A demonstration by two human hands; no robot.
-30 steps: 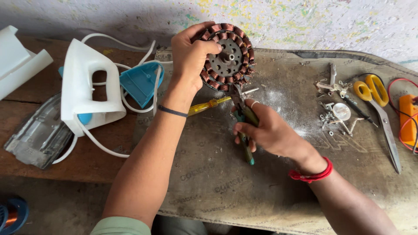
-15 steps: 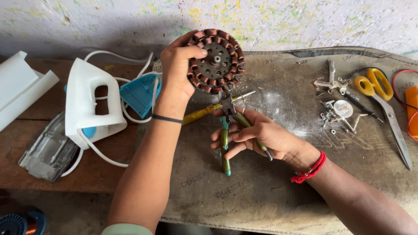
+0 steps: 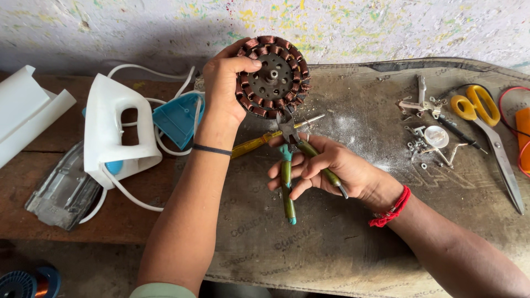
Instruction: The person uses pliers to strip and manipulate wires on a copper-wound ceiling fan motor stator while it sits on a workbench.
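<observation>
Gripping a round motor stator (image 3: 271,77) ringed with copper-coloured windings, the left hand (image 3: 225,88) held it upright near the far edge of the table (image 3: 342,243), fingers curled over its rim and thumb pressed against its dark metal face. Just below the stator, the right hand (image 3: 331,165) was clenched around a pair of pliers (image 3: 290,165) with green and yellow handles, the handles spread apart between the fingers; the dark nose of the pliers pointed up and met the lower rim of the stator. A red thread band (image 3: 391,208) circled the right wrist and a thin dark band (image 3: 212,149) the left. Under the pliers lay a yellow-handled screwdriver (image 3: 265,140), its metal shaft pointing toward the far right. A worn brown cloth (image 3: 331,259) covered the right part of the table, dusted with a pale powder beside the right hand. Farther toward the right edge sat a scatter of small metal parts and screws (image 3: 428,138), then yellow-handled scissors (image 3: 486,121) with the blades pointing toward the near edge, and an orange object (image 3: 523,129) cut off by the frame. On the bare wood at the left side stood a white clothes iron body (image 3: 113,132) with its white cord (image 3: 165,143) looped around a blue plastic piece (image 3: 178,118); a grey metal soleplate (image 3: 63,190) lay near the front left, and a white plastic cover (image 3: 25,110) rested at the far left corner.
</observation>
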